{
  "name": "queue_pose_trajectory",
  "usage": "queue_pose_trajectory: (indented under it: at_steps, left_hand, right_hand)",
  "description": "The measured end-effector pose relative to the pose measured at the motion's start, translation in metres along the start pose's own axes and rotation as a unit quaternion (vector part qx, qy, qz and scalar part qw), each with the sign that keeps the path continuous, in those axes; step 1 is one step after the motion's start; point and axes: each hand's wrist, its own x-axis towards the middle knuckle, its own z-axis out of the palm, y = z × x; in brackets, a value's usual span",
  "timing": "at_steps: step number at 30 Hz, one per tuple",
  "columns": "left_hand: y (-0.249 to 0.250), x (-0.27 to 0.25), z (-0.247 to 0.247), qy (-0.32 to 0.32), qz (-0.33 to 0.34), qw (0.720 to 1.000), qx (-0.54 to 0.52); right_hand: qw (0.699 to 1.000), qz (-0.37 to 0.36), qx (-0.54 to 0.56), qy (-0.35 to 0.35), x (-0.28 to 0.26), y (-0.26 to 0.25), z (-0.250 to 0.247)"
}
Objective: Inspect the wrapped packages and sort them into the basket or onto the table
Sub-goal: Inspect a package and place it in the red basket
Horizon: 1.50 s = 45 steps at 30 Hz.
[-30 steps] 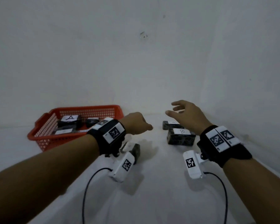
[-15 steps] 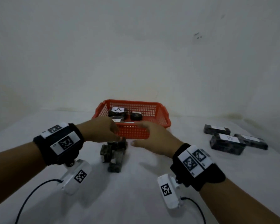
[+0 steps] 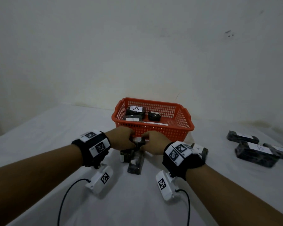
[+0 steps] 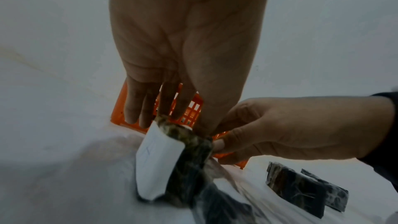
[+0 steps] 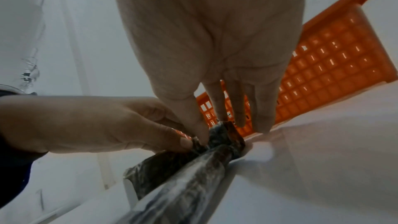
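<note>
Wrapped package (image 3: pixel 138 145), dark film, white label; writing unreadable.
Left hand (image 3: pixel 121 139) and right hand (image 3: pixel 155 144) pinch its top, before orange basket (image 3: pixel 162 131) holding "A" packages (image 3: pixel 136 110).

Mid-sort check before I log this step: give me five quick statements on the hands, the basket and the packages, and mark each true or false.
1. Both hands grip the same dark wrapped package. True: the left hand and the right hand meet on it.
2. The red basket is empty. False: it holds several dark packages, two labelled A.
3. The held package sits inside the basket. False: it is in front of the basket, over the table.
4. A group of packages lies on the table to the right. True.
5. The left hand is flat on the table. False: its fingers pinch the package.
</note>
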Motion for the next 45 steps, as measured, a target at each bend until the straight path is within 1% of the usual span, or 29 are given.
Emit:
queue_pose_trajectory:
  at_steps: [3, 5, 8, 11, 14, 17, 21, 23, 25, 28, 30, 31, 34, 35, 38, 41, 43, 45]
  left_hand:
    - [0.002, 0.006, 0.009, 0.005, -0.008, 1.0, -0.018]
    - [0.002, 0.009, 0.011, 0.02, -0.013, 0.999, -0.029]
    - [0.004, 0.005, 0.004, 0.041, -0.003, 0.998, -0.048]
    - [0.003, -0.004, -0.008, 0.058, 0.019, 0.993, -0.099]
    - [0.0, -0.015, -0.018, 0.076, 0.044, 0.98, -0.18]
    - [0.001, -0.024, -0.025, 0.102, 0.065, 0.959, -0.256]
    - [0.003, -0.03, -0.024, 0.124, 0.086, 0.906, -0.397]
    - [0.005, -0.031, -0.016, 0.152, 0.088, 0.882, -0.437]
    - [0.007, -0.029, -0.012, 0.172, 0.088, 0.866, -0.462]
    - [0.007, -0.028, -0.011, 0.158, 0.091, 0.853, -0.488]
    - [0.01, -0.028, -0.01, 0.14, 0.096, 0.838, -0.519]
    - [0.011, -0.027, -0.009, 0.145, 0.096, 0.835, -0.521]
    - [0.017, -0.026, -0.001, 0.201, 0.093, 0.854, -0.471]
    - [0.017, -0.026, 0.0, 0.208, 0.093, 0.855, -0.465]
    - [0.02, -0.026, 0.003, 0.197, 0.089, 0.847, -0.486]
    - [0.02, -0.028, 0.008, 0.176, 0.097, 0.831, -0.518]
    - [0.021, -0.029, 0.01, 0.186, 0.1, 0.827, -0.521]
    - [0.022, -0.031, 0.011, 0.206, 0.098, 0.829, -0.511]
  right_hand:
    - [1.0, 0.015, 0.009, 0.019, 0.008, 0.002, 0.005]
    - [0.999, 0.018, 0.019, 0.035, 0.01, 0.004, 0.007]
    - [0.997, 0.008, 0.052, 0.05, 0.006, 0.007, 0.003]
    - [0.992, -0.019, 0.114, 0.057, -0.004, 0.008, -0.008]
    - [0.978, -0.042, 0.195, 0.062, -0.016, 0.008, -0.02]
    - [0.951, -0.058, 0.291, 0.084, -0.024, 0.009, -0.029]
    - [0.923, -0.088, 0.356, 0.116, -0.028, 0.011, -0.036]
    - [0.91, -0.098, 0.385, 0.118, -0.031, 0.014, -0.036]
    - [0.897, -0.1, 0.415, 0.114, -0.029, 0.017, -0.037]
    - [0.89, -0.107, 0.428, 0.112, -0.026, 0.024, -0.038]
    - [0.888, -0.115, 0.427, 0.124, -0.025, 0.029, -0.038]
    - [0.887, -0.117, 0.428, 0.129, -0.026, 0.031, -0.038]
    - [0.885, -0.127, 0.426, 0.136, -0.03, 0.036, -0.035]
    - [0.885, -0.13, 0.426, 0.131, -0.03, 0.038, -0.035]
    - [0.88, -0.131, 0.441, 0.116, -0.034, 0.041, -0.033]
    - [0.881, -0.131, 0.436, 0.126, -0.037, 0.041, -0.03]
    - [0.884, -0.133, 0.427, 0.138, -0.039, 0.041, -0.029]
    - [0.884, -0.132, 0.427, 0.136, -0.04, 0.04, -0.028]
